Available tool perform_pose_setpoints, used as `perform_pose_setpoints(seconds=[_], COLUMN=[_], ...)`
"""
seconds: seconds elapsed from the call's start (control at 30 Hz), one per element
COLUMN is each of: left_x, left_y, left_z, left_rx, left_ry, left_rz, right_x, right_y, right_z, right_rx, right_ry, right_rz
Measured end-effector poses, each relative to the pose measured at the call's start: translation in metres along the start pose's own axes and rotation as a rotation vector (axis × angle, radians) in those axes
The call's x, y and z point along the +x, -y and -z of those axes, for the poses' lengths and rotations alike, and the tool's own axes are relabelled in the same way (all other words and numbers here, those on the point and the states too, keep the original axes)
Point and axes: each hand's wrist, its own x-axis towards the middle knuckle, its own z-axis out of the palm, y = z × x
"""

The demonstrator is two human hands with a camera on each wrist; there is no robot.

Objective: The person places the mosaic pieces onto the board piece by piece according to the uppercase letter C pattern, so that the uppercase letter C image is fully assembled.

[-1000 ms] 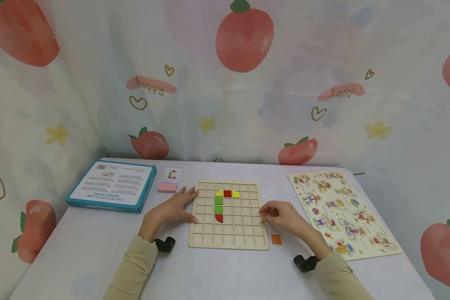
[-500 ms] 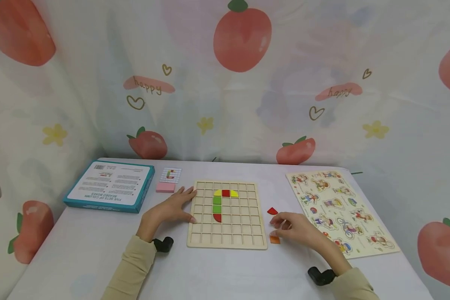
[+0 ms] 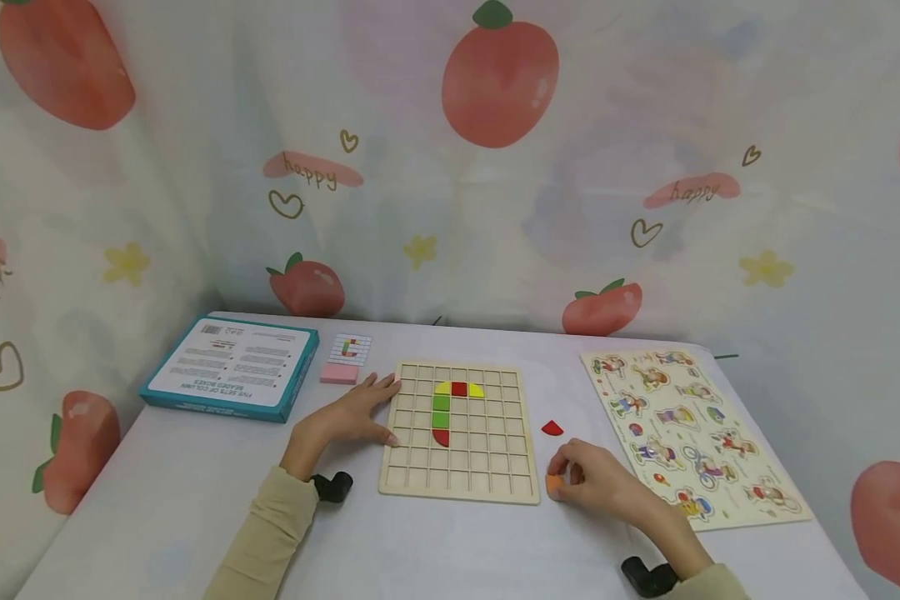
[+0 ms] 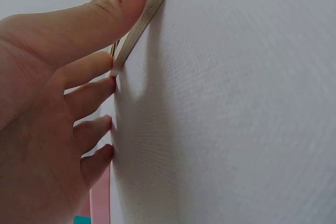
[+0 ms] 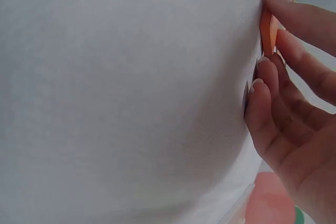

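Note:
A wooden grid board [image 3: 495,483] lies mid-table, with a few coloured tiles set in its cells. Two green tiles [image 3: 441,412] form a column above a red quarter-round tile [image 3: 440,437]. Over them run yellow pieces [image 3: 476,391] either side of a red square tile [image 3: 459,389]. My left hand [image 3: 351,415] rests with spread fingers on the board's left edge, its thumb on the rim. Just right of the board, my right hand [image 3: 596,479] pinches an orange square tile [image 5: 268,30] between thumb and finger, tilted up at the tabletop. A loose red quarter-round tile [image 3: 552,428] lies behind it.
A teal-edged box [image 3: 225,367] lies at the left. Beside it are a pattern card [image 3: 350,348] and a pink block [image 3: 339,373]. A picture puzzle board [image 3: 690,442] covers the right side of the table. A fruit-print curtain [image 3: 510,217] hangs behind.
My right hand has left the red quarter-round tile beside the board, moved nearer the front edge and taken hold of the orange tile. The left hand stays on the board.

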Motion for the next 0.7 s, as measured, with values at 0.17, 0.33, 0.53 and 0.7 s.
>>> perform_pose_setpoints(seconds=[0.17,0.33,0.53,0.7], left_x=[0.001,0.001,0.0,0.0], left_y=[0.0,0.001,-0.001,-0.002], left_z=[-0.001,-0.002,-0.001,0.0], left_rx=[0.001,0.002,-0.008,-0.002], left_ry=[0.005,0.006,0.0,0.0], left_rz=[0.006,0.001,0.01,0.014], right_x=[0.0,0.003,0.009,0.017], right_y=[0.004,0.005,0.004,0.006], right_z=[-0.002,0.002,0.008,0.007], right_rx=[0.033,0.044,0.033,0.068], right_ry=[-0.012,-0.008,-0.014,-0.043], right_rz=[-0.047,0.004,0.052,0.044])
